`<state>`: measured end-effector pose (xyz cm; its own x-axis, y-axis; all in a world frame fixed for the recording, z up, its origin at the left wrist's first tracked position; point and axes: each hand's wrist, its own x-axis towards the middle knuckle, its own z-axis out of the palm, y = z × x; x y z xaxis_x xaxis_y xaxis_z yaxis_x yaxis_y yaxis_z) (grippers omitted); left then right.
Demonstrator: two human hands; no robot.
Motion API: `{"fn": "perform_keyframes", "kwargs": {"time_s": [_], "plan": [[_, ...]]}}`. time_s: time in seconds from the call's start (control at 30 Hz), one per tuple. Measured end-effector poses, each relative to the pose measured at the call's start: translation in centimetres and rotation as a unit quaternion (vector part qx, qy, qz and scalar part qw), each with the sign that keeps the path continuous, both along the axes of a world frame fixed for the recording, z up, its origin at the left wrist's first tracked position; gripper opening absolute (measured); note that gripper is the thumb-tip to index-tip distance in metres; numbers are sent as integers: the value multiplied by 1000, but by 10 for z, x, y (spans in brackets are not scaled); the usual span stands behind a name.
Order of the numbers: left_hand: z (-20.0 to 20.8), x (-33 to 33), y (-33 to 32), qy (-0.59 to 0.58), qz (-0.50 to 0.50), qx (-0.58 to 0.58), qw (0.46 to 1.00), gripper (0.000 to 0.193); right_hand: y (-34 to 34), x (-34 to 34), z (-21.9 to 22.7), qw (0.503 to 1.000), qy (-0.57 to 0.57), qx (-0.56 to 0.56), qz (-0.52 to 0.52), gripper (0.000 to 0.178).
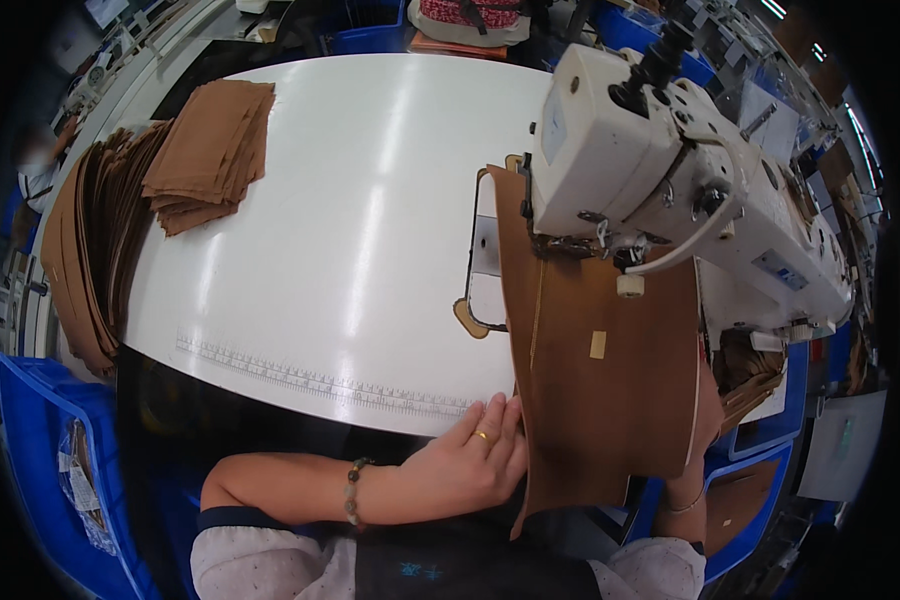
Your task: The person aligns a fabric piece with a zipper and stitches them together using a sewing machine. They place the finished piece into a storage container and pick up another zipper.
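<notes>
A long brown fabric panel (610, 390) lies under the head of a white sewing machine (630, 150) and hangs over the table's front edge. It has a line of yellowish stitching and a small tan label on it. My left hand (475, 460), with a ring and a bead bracelet, rests at the panel's left edge; its fingers are stretched out and the thumb is hidden. At the panel's right edge is my right hand (708, 415), mostly covered by the fabric, so its fingers do not show.
The white table (300, 240) has a printed ruler (320, 382) along its front. At the far left are a stack of brown pieces (210, 150) and a thick folded bundle (100, 240). Blue bins (65, 480) stand left and right, the right one (760, 500) holding brown pieces.
</notes>
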<state>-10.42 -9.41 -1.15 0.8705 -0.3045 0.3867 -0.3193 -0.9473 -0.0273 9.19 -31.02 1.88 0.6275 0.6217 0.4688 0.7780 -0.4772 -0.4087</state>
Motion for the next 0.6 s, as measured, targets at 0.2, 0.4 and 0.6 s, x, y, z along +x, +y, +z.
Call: {"fn": "perform_keyframes", "kwargs": {"time_s": [0.2, 0.4, 0.6], "plan": [[1, -9, 3, 63, -16, 43, 997, 40, -21, -27, 45, 981, -165, 95, -36, 26], [-3, -13, 4, 47, -34, -14, 998, 44, 23, -46, 18, 959, 43, -77, 270, 43], [-4, -23, 4, 33, -4, -18, 999, 40, 29, -66, -26, 956, -18, -132, 260, 48]]}}
